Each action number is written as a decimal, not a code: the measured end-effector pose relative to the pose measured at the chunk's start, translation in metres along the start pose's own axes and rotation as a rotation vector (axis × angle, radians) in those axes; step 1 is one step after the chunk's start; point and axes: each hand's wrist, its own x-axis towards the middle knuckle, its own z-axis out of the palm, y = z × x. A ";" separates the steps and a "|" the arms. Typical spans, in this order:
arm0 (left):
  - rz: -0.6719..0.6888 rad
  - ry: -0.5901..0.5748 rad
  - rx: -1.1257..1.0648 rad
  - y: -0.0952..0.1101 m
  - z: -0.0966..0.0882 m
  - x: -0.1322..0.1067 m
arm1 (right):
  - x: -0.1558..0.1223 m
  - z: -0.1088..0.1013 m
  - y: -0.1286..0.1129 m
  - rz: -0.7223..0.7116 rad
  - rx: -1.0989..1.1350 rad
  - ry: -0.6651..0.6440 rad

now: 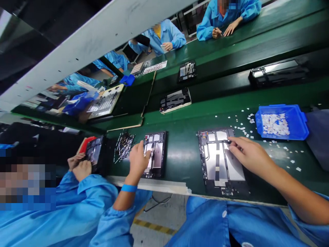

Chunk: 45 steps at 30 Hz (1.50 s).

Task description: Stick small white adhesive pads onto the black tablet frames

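Note:
An opened tablet with silvery battery panels and dark ribbon cables (210, 161) lies on the green bench in front of me. My right hand (244, 151) is over its upper right part, thumb and forefinger closed together there; whatever they pinch is too small to make out. To the left, a second opened tablet (158, 159) lies near the bench edge. My left hand (138, 159), with a blue wristband, is at that tablet's left side, forefinger and thumb apart. Part of this tablet is hidden behind the hand. A pile of thin dark strips (124, 145) lies beyond it.
A blue bin (298, 127) holds small white pieces, with more scattered around it. Other opened tablets (175, 100) lie farther back, including one at the far right (275, 70). A co-worker's hands (81, 166) hold a device at left. More people sit across the bench.

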 end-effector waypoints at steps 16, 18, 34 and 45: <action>0.723 -0.100 -0.251 0.188 0.114 0.011 | 0.064 0.029 -0.027 0.113 0.161 -0.084; 0.726 -0.074 -0.393 0.184 0.119 0.007 | 0.072 0.035 -0.031 0.084 0.230 -0.111; -0.011 -0.252 -0.911 0.211 0.101 -0.029 | 0.071 0.049 -0.040 0.030 0.354 -0.067; -0.060 -0.216 -0.940 0.214 0.101 -0.037 | 0.046 0.057 -0.045 -0.211 0.004 0.162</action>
